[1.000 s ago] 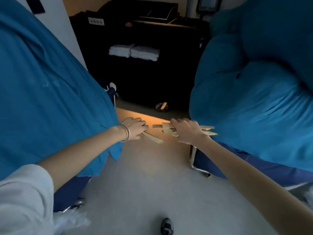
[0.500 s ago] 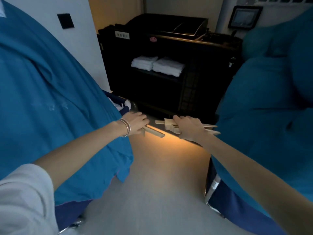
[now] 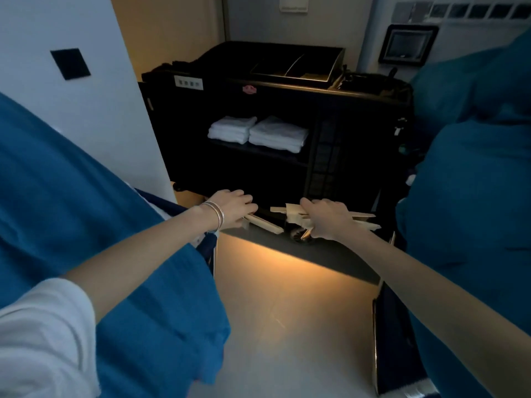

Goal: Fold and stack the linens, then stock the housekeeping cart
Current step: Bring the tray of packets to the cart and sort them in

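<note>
A black housekeeping cart [image 3: 287,93] stands ahead against the wall. Two stacks of folded white linens [image 3: 255,133] lie side by side on its shelf. My left hand [image 3: 232,208], with bracelets on the wrist, grips a thin pale wooden stick [image 3: 265,224] that points right and down. My right hand [image 3: 327,218] grips a bundle of similar pale wooden pieces [image 3: 290,214] that stick out on both sides of the fist. Both hands are held out in front of the cart's lower part, about a hand's width apart.
Large blue fabric bulks [image 3: 71,214] fill the left side and blue fabric bulks [image 3: 471,182] the right, leaving a narrow floor lane [image 3: 287,326] between them toward the cart. A white wall [image 3: 86,116] with a dark square plate rises at left. A wall screen [image 3: 406,44] hangs at upper right.
The view has tilted up and drawn closer to the cart, which now fills more of the frame. Both hands keep their hold on the wooden pieces and stay in the same pose.
</note>
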The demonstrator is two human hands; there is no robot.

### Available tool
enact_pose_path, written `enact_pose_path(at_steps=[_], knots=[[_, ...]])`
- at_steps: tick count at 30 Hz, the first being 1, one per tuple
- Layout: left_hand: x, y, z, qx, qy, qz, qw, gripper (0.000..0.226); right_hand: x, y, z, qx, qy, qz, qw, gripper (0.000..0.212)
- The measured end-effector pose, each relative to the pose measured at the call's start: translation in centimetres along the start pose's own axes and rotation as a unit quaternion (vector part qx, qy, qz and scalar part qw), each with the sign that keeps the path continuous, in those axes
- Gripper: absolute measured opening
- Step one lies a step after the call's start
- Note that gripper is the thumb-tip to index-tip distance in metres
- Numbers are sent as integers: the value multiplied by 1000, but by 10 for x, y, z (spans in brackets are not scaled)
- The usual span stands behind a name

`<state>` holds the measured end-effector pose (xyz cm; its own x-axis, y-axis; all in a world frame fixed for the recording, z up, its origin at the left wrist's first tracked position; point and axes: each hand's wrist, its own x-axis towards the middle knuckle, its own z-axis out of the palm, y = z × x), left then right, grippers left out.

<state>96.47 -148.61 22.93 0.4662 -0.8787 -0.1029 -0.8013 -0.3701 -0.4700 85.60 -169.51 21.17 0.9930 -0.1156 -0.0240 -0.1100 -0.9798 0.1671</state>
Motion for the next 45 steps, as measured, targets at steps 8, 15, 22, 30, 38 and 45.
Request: enact_pose_path(at_steps=[8, 15, 22, 30, 38, 45], knots=[[61, -65, 34, -1, 12, -4, 1000, 38, 95, 9, -9, 0, 15, -13, 1000, 56], [133, -121, 54, -3, 20, -18, 1000, 35, 191, 43, -13, 3, 25, -37, 999, 51], [232, -185, 55, -9, 15, -61, 998, 43, 305, 102, -29, -14, 48, -79, 996, 50], [309, -246, 67, -9, 6, -96, 995, 40, 415, 138, -39, -27, 75, -129, 988, 44], [366, -325, 109, 13, 2, -105, 994, 35, 523, 134, -49, -35, 70, -140, 987, 49], [408, -424, 121, 24, 14, -95, 995, 32, 623, 124, -82, -45, 94, -142, 984, 41]])
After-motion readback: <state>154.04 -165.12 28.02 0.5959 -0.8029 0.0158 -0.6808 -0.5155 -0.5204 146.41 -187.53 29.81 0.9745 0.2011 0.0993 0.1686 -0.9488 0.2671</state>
